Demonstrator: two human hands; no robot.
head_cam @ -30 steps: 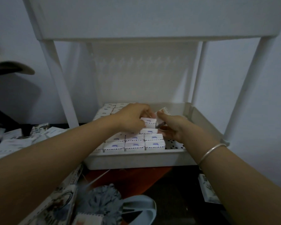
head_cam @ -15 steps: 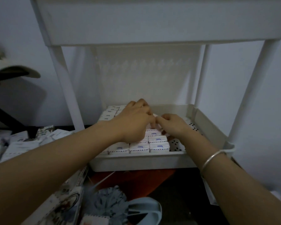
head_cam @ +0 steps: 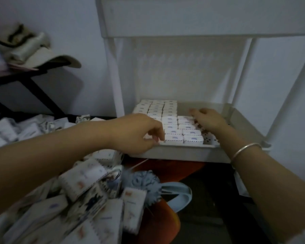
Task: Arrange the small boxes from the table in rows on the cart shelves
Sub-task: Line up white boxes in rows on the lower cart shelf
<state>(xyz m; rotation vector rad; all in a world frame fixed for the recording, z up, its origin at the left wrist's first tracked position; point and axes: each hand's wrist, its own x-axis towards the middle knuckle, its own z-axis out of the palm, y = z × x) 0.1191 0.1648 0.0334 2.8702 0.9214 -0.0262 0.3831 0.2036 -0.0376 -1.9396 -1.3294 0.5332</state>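
Boxes (head_cam: pixel 169 120) sit in rows on the cart shelf (head_cam: pixel 183 153). Left hand (head_cam: pixel 137 132) hangs loosely curled and empty at the front rim. Right hand (head_cam: pixel 209 120) rests flat-fingered on the rightmost row.

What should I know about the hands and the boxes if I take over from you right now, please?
Left hand: fingers loosely curled, nothing seen in them, at the front left corner of the cart shelf.
Right hand: rests on the rearmost box of the fourth row; blur hides any grip.
Done: three long rows and a shorter fourth of small boxes on the shelf.
To do: fill the shelf's bare right side from the loose boxes heaped to the left.
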